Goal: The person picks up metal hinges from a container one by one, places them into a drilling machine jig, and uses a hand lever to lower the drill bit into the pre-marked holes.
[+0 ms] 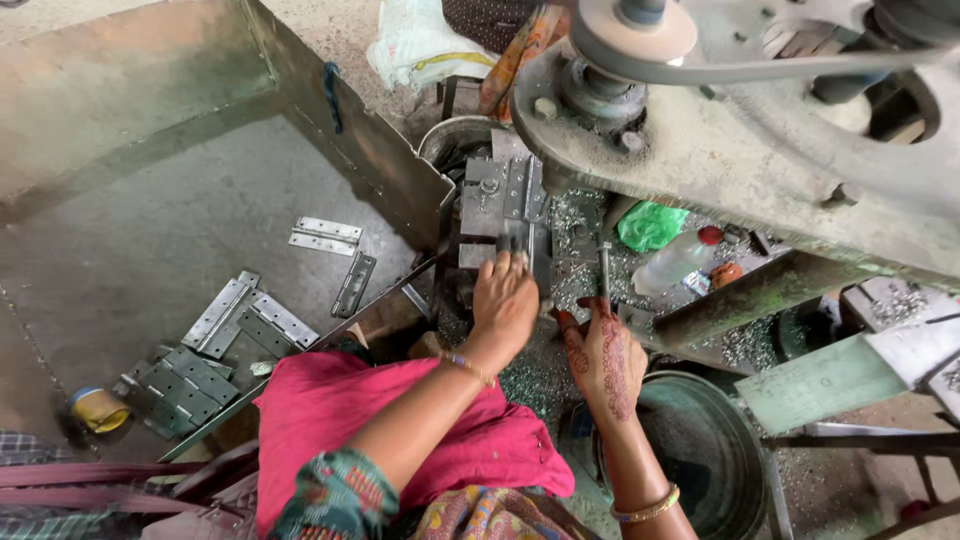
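Left hand (pixel 503 300) is pressing closed fingers onto a flat grey metal hinge plate (pixel 515 195) lying in the grimy drill press fixture (pixel 480 205), directly ahead of the knuckles, while right hand (pixel 600 355), fingers loosely open, is resting empty just right of that fixture.

Soft daylight, sharp, slight edge distortion
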